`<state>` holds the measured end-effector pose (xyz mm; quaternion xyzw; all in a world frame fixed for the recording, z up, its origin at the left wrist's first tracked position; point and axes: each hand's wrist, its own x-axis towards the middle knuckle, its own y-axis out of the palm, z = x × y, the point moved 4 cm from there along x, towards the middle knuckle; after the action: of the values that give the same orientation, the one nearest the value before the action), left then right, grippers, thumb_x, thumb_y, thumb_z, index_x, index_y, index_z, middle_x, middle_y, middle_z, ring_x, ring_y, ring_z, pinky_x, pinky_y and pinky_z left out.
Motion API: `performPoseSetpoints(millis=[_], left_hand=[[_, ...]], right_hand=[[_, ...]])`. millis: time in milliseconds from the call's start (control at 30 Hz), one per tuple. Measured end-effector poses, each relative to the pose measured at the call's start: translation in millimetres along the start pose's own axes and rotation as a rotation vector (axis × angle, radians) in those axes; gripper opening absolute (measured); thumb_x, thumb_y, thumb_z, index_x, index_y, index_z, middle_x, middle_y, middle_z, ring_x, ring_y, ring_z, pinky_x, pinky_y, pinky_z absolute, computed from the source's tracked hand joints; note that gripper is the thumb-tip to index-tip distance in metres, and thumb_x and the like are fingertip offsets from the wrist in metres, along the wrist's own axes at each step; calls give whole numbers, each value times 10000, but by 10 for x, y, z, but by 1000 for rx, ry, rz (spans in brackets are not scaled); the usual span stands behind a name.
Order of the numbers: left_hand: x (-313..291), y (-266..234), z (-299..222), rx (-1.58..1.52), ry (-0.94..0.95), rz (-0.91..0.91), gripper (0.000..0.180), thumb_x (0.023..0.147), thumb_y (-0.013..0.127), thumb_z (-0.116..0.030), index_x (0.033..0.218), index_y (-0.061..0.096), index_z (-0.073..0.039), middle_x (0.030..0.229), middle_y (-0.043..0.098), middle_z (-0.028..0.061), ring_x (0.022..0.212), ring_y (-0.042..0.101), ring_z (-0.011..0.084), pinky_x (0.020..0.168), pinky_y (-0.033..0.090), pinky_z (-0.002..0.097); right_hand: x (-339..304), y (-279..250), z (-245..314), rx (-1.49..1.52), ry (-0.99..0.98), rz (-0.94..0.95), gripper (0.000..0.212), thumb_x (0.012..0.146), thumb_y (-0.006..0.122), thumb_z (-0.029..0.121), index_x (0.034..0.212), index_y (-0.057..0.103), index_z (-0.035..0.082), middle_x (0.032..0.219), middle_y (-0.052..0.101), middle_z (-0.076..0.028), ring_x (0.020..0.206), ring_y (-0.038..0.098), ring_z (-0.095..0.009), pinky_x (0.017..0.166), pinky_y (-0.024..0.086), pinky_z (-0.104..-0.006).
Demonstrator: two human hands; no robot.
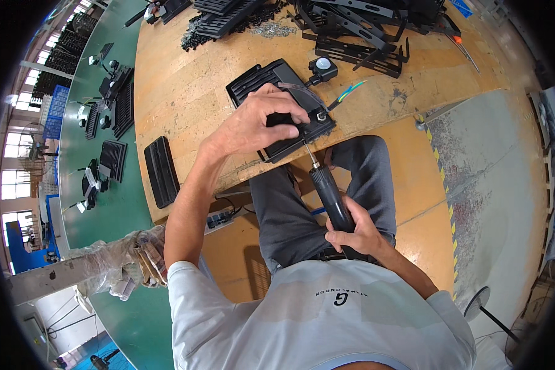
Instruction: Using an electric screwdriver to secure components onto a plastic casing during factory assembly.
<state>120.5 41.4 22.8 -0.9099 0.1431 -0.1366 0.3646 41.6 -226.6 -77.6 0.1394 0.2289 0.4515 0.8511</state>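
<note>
A black finned floodlight housing (243, 79) lies at the table's near edge, a black motion sensor (322, 69) with a white dome attached at its far right corner. From a gland beside it comes a short cable (346, 94) with coloured wire ends. My left hand (259, 120) reaches over the housing, thumb and fingers bent together on its near part; what they pinch is hidden. Below the edge, my right hand (357, 228) wraps round a black electric screwdriver (332, 196). Its bit points up at the housing's near right side.
On the wooden table (185, 98) lie a black finned part (161, 171), piled black brackets (364, 40), loose screws (271, 29) and an orange-handled screwdriver (465, 50). Several floodlights (113, 159) stand on the green bench (139, 209) at left. A wrapped beam (105, 265) crosses there.
</note>
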Motion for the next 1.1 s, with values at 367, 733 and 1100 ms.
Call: performPoseSetpoints(millis=[367, 733, 1100], left_hand=[[58, 176, 77, 492, 141, -99, 422, 1033, 459, -304, 1402, 568, -133, 1509, 521, 82, 1521, 285, 365, 1217, 227, 573], [136, 239, 32, 464, 94, -162, 305, 1036, 501, -223, 1268, 661, -107, 1383, 617, 70, 1434, 435, 327, 1222, 232, 551], [153, 252, 52, 384, 125, -206, 274, 992, 599, -171, 1240, 669, -80, 1339, 639, 99, 1390, 484, 352, 1207, 297, 561]], right_hand=[[-12, 47, -31, 68, 20, -25, 547, 873, 761, 48, 1311, 436, -5, 848, 566, -45, 595, 603, -114, 509, 495, -279], [-4, 51, -32, 145, 4, -55, 466, 885, 756, 76, 1220, 439, 3, 877, 579, -58, 599, 618, -131, 514, 509, -283], [-80, -166, 278, -17, 120, -53, 510, 888, 776, 95, 1271, 452, 3, 851, 570, -45, 571, 605, -127, 490, 493, -282]])
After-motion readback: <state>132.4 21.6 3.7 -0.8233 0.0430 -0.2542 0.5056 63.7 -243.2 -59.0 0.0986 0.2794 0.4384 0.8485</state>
